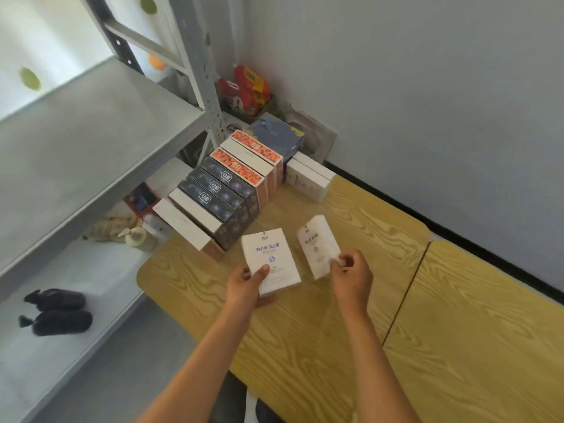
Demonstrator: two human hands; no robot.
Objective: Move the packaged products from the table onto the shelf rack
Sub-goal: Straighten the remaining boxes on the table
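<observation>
The left hand (248, 283) grips a white box with blue print (270, 259), and the right hand (351, 271) pinches a second white box (317, 245), both above the wooden table (457, 331). Behind them a row of boxes (225, 190) stands on the table beside the grey shelf rack (91, 141).

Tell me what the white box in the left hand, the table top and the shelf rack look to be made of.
White box held by the left hand: likely coated cardboard, with crisp edges, printed text and a slight sheen.
Table top: wood or wood-look laminate; yellow, with bold, regular grain and a smooth surface.
Shelf rack: seemingly grey-painted metal, matt, with punched holes in its upright.
</observation>
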